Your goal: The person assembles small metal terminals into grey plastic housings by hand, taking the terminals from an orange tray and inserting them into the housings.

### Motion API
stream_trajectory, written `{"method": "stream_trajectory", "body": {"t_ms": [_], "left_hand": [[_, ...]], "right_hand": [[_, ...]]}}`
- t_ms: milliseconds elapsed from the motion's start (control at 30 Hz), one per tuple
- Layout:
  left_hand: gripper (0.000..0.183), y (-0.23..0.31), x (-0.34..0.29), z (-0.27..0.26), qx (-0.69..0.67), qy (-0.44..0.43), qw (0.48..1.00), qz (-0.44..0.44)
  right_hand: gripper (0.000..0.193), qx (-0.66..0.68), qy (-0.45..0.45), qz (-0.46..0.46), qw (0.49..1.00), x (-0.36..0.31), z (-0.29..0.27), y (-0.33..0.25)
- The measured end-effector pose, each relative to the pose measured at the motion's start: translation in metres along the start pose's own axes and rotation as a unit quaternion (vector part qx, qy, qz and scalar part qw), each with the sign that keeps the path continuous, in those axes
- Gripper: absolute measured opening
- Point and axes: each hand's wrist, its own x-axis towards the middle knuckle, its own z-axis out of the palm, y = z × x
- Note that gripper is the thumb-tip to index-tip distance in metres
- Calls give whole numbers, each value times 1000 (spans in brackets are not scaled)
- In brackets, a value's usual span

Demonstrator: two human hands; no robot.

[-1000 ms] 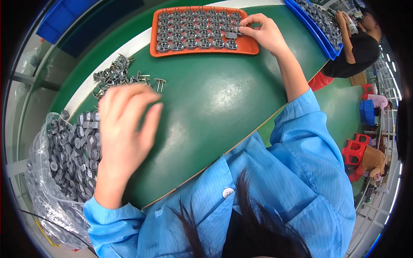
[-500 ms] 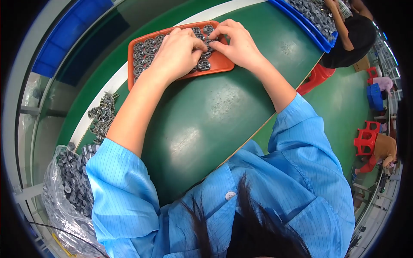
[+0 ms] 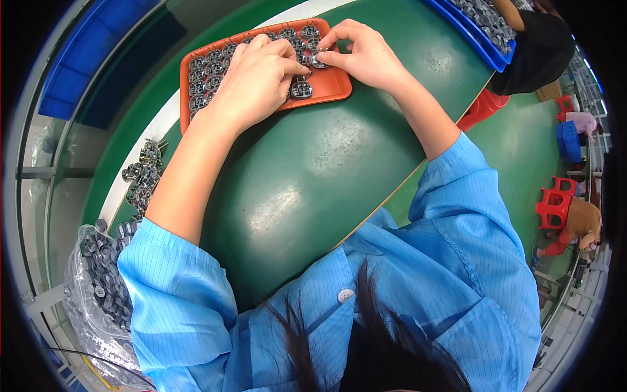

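Observation:
An orange-red tray (image 3: 337,83) lies at the far side of the green table, filled with rows of small round circuit assemblies (image 3: 302,89). My right hand (image 3: 371,57) reaches over the tray's right end. Its thumb and fingers pinch a round circuit assembly (image 3: 319,60) by the edge. Over the middle of the tray, my left hand (image 3: 253,80) is bent down with thumb and forefinger together near the same row. Whatever its fingertips grip is too small to make out, and the hand hides several assemblies beneath it.
Loose circuit assemblies (image 3: 144,179) are heaped left of my forearm. Nearer stands a clear plastic bag (image 3: 81,287) of grey parts (image 3: 104,277). A blue bin (image 3: 473,32) with grey pieces sits far right, beside a person in black (image 3: 539,59). Red stools (image 3: 555,202) stand beyond the table.
The whole view has shifted slightly, with the tray now a little further left and up. My right fingertips now show a round assembly between them; my left hand stays over the tray.

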Motion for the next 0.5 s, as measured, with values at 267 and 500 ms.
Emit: {"method": "stream_trajectory", "body": {"t_ms": [267,500], "left_hand": [[26,4,-3,-2,17,-26,999,-18],[26,9,-3,-3,16,-36,998,-39]], "right_hand": [[19,217,-121,118,961,11,-9,9],[20,32,-63,9,997,9,-17,12]]}}
